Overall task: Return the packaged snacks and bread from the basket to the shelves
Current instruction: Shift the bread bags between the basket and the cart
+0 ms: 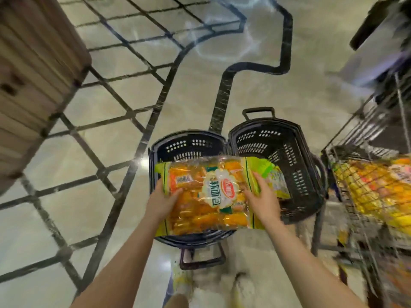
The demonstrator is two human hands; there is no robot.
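Hands, left hand (163, 202) and right hand (261, 197), clamp opposite ends of the bread bag (208, 193) above the left basket (189, 145); lift level and support underneath toward the wire shelf (355, 174).

Saw glossy beige stone floor (195, 85) all round, glare streaks far ahead of both hands. Thin black inlay lines (124, 112) made a diamond grid, out to the side of the left hand (163, 201) and beyond it. One thick black band (224, 90) ran away ahead, roughly in line with the right hand (263, 197), kinking twice before it left view. Beige ribbed case (33, 70) with dark fittings sat far up and outboard of the left hand, on the grid. Dark blurred object (378, 21) far ahead, outboard of the right hand; couldn't identify. Pale smeared patch (222, 283) on the floor nearer me than either hand, too blurred to tell.
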